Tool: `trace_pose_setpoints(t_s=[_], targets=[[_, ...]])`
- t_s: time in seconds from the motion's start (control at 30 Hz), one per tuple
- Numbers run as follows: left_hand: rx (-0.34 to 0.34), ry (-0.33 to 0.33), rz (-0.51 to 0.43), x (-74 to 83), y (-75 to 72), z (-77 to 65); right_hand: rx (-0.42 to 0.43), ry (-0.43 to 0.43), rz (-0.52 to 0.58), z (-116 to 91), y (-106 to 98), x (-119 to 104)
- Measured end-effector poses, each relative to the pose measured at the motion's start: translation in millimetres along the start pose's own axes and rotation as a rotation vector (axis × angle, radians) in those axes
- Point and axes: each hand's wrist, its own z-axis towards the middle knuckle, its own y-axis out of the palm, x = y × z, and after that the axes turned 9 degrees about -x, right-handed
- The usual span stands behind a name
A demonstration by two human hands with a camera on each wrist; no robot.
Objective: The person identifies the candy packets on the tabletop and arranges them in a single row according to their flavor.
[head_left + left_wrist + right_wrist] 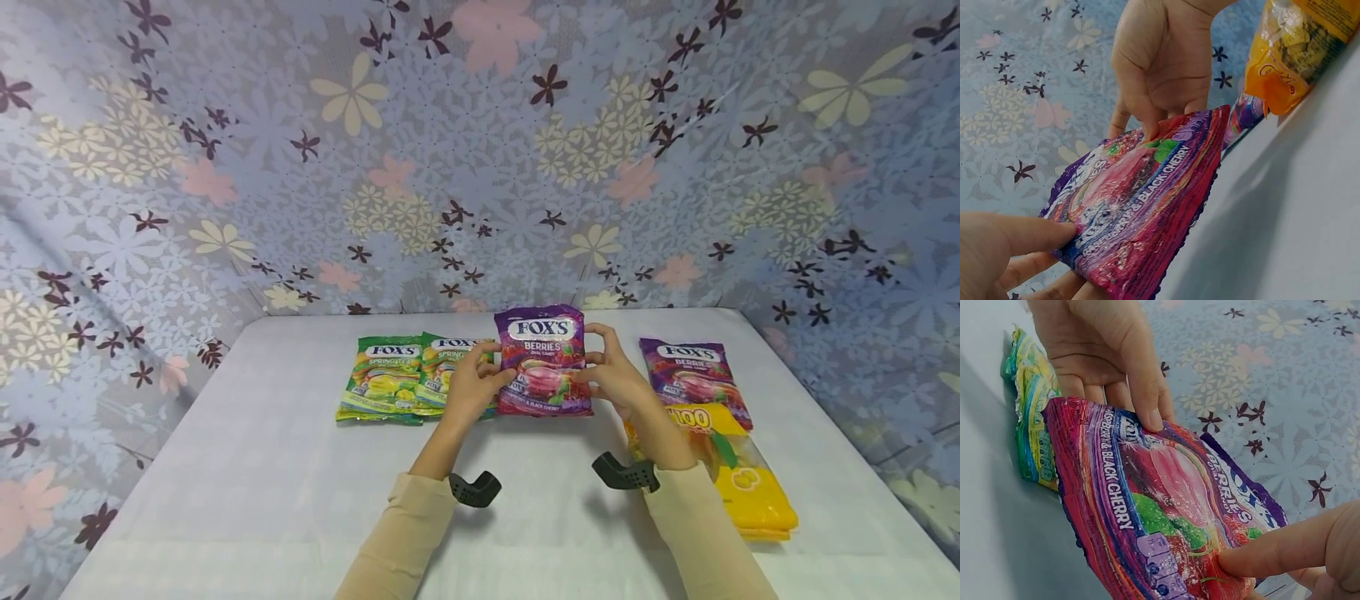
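From where I stand, the person has a glossy purple plastic bag of Fox's Berries candy [543,358] at twelve o'clock on the white-covered table [262,483]. The left hand [471,387] pinches its nine o'clock edge, the right hand [615,379] its three o'clock edge. Each grip is closed on the bag, thumb in front, presumably to keep the soft pouch level and its printed face toward the person. Most of the fingers behind it are hidden, and I can't tell whether the bottom edge touches the table.

At ten o'clock lies a green plastic Spring Tea candy bag [382,379]; beside it, toward eleven, a second green candy bag [435,379] is partly covered by the left hand. They look laid side by side to keep one kind together. At two o'clock rests another purple Berries bag [690,375], its lower edge under a yellow plastic pouch [753,500]. The right forearm cuts across that pouch; its doubled bottom edge may mean two stacked.
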Motion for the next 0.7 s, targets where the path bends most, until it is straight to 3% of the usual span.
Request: trace_pose_setpoints(t_s=[0.23, 0.53, 0.7], targets=[[-0.031, -0.049, -0.047, -7.8, -4.0, 0.2, -0.012, -0.008, -0.041, 2.6, 1.2, 6.1], [0.042, -0.086, 0.034, -18.4, -6.7, 4.3, -0.058, 0.044, -0.14, 11.6, 3.4, 4.4], [0.07, -0.058, 0.202, -20.6, -7.9, 9.1, -0.083, 0.079, -0.168, 24.5, 0.6, 4.8]])
